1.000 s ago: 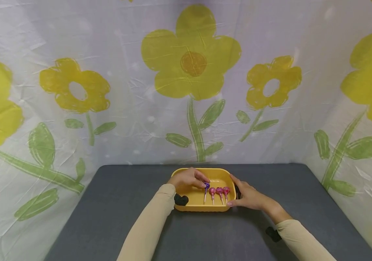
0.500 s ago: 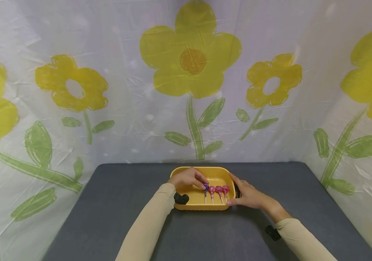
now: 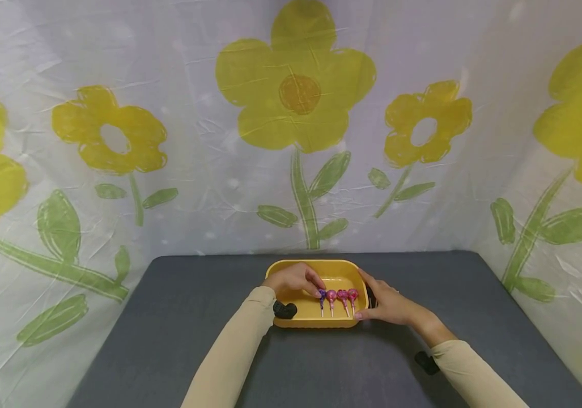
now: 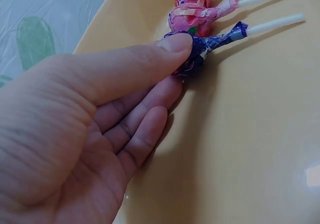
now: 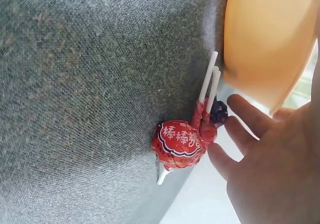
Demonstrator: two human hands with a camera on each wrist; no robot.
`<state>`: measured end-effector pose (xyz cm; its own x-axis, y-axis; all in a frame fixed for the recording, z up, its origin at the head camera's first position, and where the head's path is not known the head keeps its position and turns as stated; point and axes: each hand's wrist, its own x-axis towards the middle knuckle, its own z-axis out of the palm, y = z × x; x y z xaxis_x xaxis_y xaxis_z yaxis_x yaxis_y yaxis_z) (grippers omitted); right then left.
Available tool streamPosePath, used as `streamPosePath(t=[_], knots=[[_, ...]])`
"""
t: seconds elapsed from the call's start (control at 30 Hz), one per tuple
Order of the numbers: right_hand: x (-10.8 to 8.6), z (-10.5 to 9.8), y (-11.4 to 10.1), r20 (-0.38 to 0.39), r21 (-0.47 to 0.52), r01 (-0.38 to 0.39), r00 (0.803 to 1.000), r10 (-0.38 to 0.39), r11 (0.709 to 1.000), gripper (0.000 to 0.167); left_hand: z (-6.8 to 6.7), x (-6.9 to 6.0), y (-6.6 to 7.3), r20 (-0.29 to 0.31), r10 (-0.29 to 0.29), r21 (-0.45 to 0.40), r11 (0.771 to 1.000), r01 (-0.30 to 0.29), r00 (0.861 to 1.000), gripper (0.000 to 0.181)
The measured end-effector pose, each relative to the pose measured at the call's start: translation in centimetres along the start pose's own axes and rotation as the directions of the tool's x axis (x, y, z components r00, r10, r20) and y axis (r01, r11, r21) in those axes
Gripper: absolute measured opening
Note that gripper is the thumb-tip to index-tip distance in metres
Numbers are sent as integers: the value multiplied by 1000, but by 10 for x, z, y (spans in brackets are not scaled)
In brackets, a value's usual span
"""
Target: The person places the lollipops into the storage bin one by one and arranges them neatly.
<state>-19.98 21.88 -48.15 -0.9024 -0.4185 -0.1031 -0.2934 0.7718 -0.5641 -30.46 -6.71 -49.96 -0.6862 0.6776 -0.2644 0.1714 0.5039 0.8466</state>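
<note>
In the head view, a yellow tray (image 3: 316, 323) contains three pink lollipops (image 3: 342, 295) and a purple lollipop (image 3: 322, 296) in a row, sticks toward the front. My left hand (image 3: 294, 279) reaches over the tray's left side and pinches the purple head. The left wrist view shows the thumb on this purple wrapper (image 4: 200, 59), right beside a pink lollipop (image 4: 187, 19), the other fingers curving below. My right hand (image 3: 395, 309) holds the tray's right end, thumb at the front corner and a finger at the back corner.
Several lollipops, including a large red one (image 5: 179, 145), lie on the grey tabletop (image 5: 90, 94) outside the tray, by my right fingertips in the right wrist view. A flower-printed cloth (image 3: 209, 226) hangs behind the table and along both sides.
My left hand has brought the purple lollipop slightly rightward, closer to the nearest pink one, and its stick now stands more in line with the others. My right hand stays at the tray's end.
</note>
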Motion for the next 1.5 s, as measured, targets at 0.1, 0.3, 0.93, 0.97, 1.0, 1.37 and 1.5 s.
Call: streamPosePath(t=[0.1,0.3,0.93,0.97,1.0,1.37,1.5], knots=[[0,0,0,-2,-3,-1,1000,1,1000,112,0,0,1,6,-2,3,1000,2,1000,21],[0,1,0,-5,1,-4,1000,4,1000,112,0,0,3,15,-9,-3,1000,9,1000,22],[0,1,-1,-5,10,-13,1000,13,1000,112,0,-6,12,26,-13,1,1000,13,1000,25],[-1,1,-1,-5,10,-12,1000,12,1000,112,0,-7,12,25,-15,2,1000,15,1000,25],[-1,1,-1,-5,10,-12,1000,12,1000,112,0,-7,13,24,-15,5,1000,15,1000,25],[-1,0,-3,-2,13,-13,1000,13,1000,113,-1,-7,13,17,-11,47,999,11,1000,26],[-1,1,-2,-5,8,-9,1000,9,1000,113,0,-8,14,17,-17,50,999,16,1000,25]])
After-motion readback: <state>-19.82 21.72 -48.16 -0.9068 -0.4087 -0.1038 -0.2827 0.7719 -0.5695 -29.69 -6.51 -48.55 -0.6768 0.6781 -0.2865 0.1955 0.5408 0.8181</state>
